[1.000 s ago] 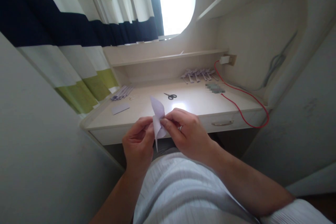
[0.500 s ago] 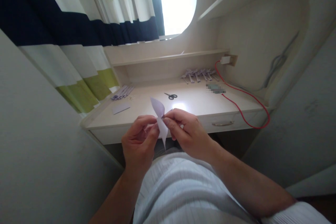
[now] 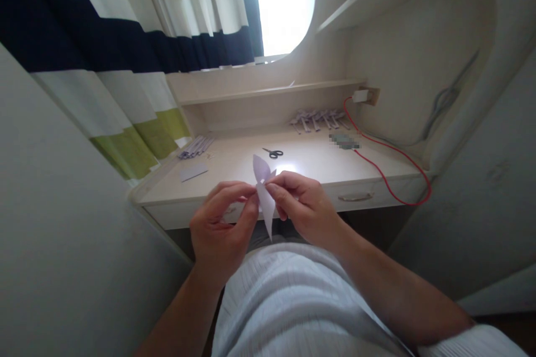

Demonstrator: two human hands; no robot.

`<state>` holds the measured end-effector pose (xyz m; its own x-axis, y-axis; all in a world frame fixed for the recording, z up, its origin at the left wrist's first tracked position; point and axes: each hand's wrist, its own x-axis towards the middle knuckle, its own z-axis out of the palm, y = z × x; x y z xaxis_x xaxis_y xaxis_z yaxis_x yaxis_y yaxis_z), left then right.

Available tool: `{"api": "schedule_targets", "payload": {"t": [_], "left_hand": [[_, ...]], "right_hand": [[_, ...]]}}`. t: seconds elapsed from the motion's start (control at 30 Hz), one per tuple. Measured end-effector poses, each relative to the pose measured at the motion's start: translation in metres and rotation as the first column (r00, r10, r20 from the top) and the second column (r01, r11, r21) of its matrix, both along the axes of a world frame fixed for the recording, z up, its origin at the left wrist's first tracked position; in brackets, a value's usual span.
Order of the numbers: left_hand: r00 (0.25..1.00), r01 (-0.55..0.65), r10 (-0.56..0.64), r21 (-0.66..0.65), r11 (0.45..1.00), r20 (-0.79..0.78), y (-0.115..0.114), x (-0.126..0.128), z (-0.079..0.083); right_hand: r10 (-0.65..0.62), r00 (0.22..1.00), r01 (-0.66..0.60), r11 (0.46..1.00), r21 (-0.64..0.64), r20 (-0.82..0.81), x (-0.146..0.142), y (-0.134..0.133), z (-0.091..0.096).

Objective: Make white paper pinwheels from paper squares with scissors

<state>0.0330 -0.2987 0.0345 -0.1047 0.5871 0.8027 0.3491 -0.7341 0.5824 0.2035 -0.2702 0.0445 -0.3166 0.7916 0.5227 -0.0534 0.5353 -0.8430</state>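
Note:
A pale lilac paper pinwheel (image 3: 267,203) with folded, pointed blades is held up in front of the desk's front edge. My left hand (image 3: 224,223) pinches it from the left, thumb and index finger at its middle. From the right, the thumb and index finger of my right hand (image 3: 304,201) close on the same middle part. The fingertips hide the centre of the paper. Beyond it on the desk lie black-handled scissors (image 3: 274,153) and, to the left, a flat stack of lilac paper (image 3: 194,172).
Several rolled paper sticks (image 3: 196,146) lie at the desk's left end. Several finished-looking pinwheels (image 3: 318,119) rest at the back right. A blurred-out device (image 3: 344,141) joins a red cable (image 3: 412,163) that hangs over the desk's front edge from a charger (image 3: 360,96).
The paper pinwheel has turned and shifted slightly right, so its upper blade leans less to the left. Both hands still pinch its middle.

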Motion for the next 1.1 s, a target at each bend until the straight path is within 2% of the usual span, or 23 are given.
{"api": "schedule_targets", "payload": {"t": [0.13,0.3,0.47,0.63,0.77,0.87,1.0,1.1], "left_hand": [[0.992,-0.064,0.067,0.027,0.998,-0.107,0.005,-0.003,0.004],[0.985,-0.029,0.031,0.018,0.999,-0.171,0.027,-0.009,0.013],[0.962,-0.013,0.023,0.041,0.999,-0.272,0.083,-0.016,0.037],[0.943,-0.096,0.103,0.036,0.995,-0.316,0.152,-0.026,0.07],[0.98,-0.079,0.069,-0.043,0.996,-0.189,0.207,-0.036,0.092],[0.999,0.028,-0.033,-0.131,0.991,-0.039,0.245,-0.04,0.102],[0.972,0.216,-0.186,-0.232,0.948,0.145,0.288,-0.04,0.103],[0.931,0.331,-0.264,-0.274,0.903,0.253,0.316,-0.04,0.098]], "right_hand": [[-0.076,0.995,0.071,0.995,0.075,0.068,0.002,0.003,0.002],[-0.171,0.974,0.152,0.98,0.131,0.149,0.0,0.02,0.007],[-0.268,0.95,0.222,0.941,0.255,0.16,-0.008,0.072,0.024],[-0.264,0.952,0.221,0.943,0.25,0.155,-0.019,0.146,0.056],[-0.281,0.946,0.229,0.932,0.28,0.161,-0.024,0.197,0.085],[-0.327,0.938,0.273,0.901,0.336,0.114,-0.026,0.228,0.1],[-0.376,0.92,0.302,0.861,0.41,0.11,-0.027,0.265,0.11],[-0.376,0.914,0.284,0.861,0.422,0.152,-0.023,0.291,0.112]]}}
